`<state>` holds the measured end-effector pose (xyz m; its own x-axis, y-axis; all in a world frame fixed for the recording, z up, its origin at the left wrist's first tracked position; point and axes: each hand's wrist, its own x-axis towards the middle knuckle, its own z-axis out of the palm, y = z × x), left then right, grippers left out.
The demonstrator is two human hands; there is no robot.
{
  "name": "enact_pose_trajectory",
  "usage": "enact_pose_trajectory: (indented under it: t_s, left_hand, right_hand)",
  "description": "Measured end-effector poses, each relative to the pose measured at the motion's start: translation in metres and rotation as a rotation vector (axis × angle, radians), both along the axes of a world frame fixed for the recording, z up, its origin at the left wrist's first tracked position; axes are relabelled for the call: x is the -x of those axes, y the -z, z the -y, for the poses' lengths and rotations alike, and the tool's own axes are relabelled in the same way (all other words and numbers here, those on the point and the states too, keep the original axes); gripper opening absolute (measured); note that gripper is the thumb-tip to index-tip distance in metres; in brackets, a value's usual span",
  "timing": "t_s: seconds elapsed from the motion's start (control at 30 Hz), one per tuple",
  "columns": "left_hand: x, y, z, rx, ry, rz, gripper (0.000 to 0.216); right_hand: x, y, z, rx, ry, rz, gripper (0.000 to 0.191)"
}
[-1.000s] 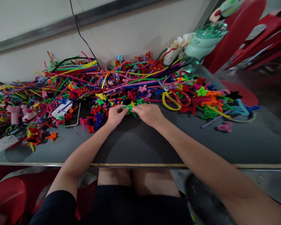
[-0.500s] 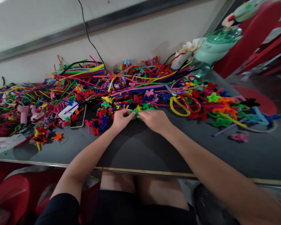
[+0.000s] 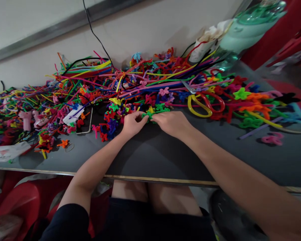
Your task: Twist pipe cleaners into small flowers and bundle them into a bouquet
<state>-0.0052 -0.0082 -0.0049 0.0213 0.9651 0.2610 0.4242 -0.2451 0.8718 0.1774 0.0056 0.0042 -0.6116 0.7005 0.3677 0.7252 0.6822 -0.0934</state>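
Between my two hands is a green pipe-cleaner flower point(image 3: 148, 116), small and fuzzy with looped petals. My left hand point(image 3: 134, 124) pinches its left side with thumb and forefinger. On its other side, my right hand point(image 3: 172, 123) has its fingertips closed on the green loops. More green pipe-cleaner shapes point(image 3: 162, 107) lie just beyond my fingers. Scissors with one yellow and one red handle point(image 3: 200, 106) rest on the pile to the right of my right hand. Blue and red pipe-cleaner flowers point(image 3: 112, 126) lie left of my left hand.
A long heap of coloured pipe cleaners point(image 3: 72, 83) runs along the wall on the dark table point(image 3: 150, 157). A paper cup point(image 3: 202, 50) and green bottle point(image 3: 251, 26) stand at the back right. A pink flower point(image 3: 273, 138) lies at right; a plastic bag point(image 3: 8, 151) lies at left.
The head view has shifted slightly, so the bottle and scissors appear farther right. Both hands keep hold of the green flower, with slight movement of the fingers.
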Motion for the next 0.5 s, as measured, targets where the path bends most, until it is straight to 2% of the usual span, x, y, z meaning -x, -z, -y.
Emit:
enact_pose_trajectory:
  t_s: [0.27, 0.5]
  left_hand:
    - [-0.001, -0.0051, 0.004, -0.016, 0.031, -0.03, 0.014]
    - [0.0016, -0.003, 0.0026, -0.037, 0.031, 0.015, 0.017]
  right_hand:
    - [-0.0025, -0.003, 0.0038, 0.042, -0.001, -0.02, 0.032]
    - [-0.0011, -0.003, 0.0043, -0.034, 0.0, -0.017, 0.032]
